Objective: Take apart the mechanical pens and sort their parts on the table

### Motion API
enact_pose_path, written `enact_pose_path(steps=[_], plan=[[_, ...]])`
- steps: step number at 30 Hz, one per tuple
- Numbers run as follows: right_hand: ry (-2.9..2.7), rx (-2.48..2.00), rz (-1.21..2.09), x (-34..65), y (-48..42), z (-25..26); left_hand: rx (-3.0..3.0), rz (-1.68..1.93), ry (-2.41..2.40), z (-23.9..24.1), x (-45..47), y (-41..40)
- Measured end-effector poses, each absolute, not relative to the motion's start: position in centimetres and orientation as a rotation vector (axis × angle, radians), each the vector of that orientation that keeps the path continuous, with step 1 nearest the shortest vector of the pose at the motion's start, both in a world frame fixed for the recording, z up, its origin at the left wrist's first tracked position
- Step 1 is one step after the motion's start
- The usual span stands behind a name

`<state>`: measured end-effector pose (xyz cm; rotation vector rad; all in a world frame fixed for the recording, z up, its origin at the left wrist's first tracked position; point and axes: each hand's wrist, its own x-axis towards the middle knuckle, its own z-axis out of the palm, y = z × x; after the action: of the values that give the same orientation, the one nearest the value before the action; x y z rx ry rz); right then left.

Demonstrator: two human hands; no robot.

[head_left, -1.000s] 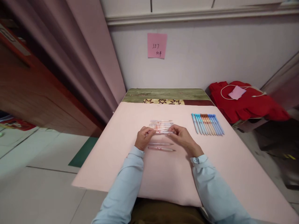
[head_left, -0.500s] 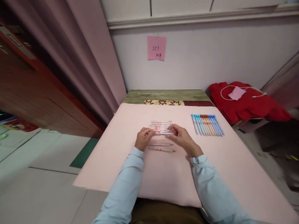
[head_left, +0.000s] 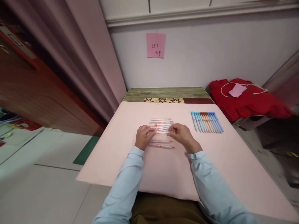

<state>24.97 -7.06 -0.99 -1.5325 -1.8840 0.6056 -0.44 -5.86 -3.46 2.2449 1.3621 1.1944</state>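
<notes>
Several slim white pens (head_left: 160, 123) with reddish markings lie side by side across the middle of the table, some at a slight slant. My left hand (head_left: 142, 137) is at their left ends, thumb and fingers closed around the ends of the nearer ones. At the right ends my right hand (head_left: 183, 135) pinches the same pens between thumb and fingers. The fingertips partly hide which pens are gripped. Just nearer to me lie two more pens, the closest a pinkish-white pen (head_left: 161, 146) with a dark tip.
To the right a neat row of pens (head_left: 206, 122) runs from light blue through brown to darker blue. A pale pink cover (head_left: 112, 155) lies over the table. Beyond its right edge is a red cloth (head_left: 254, 104) with a white cable. A pink note (head_left: 156, 45) hangs on the wall.
The view has tilted slightly. Both hands stay at the ends of the white pens and have come a little nearer to the two closest pens. The coloured row is unchanged.
</notes>
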Motion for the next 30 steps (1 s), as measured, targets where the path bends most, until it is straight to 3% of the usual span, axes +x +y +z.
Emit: enact_pose_path(steps=[3,9,19,30], plan=[[-1.904,-1.485,0.541,24.8,-7.2,-0.9,2.244,1.232,1.428,-3.8,-0.4,-5.8],[-2.049,-1.301,0.979,24.4,-8.0,-0.5,1.976,1.394,1.443,-3.9,-0.7,-5.9],[-1.837,-1.251,1.068,24.0,-7.8,-0.9,2.156,1.27,1.216,-2.6,-0.3,-6.3],[-1.804,-1.277,1.078,23.6,-7.6,-0.7,1.959,1.245,1.167,-3.7,-0.4,-6.3]])
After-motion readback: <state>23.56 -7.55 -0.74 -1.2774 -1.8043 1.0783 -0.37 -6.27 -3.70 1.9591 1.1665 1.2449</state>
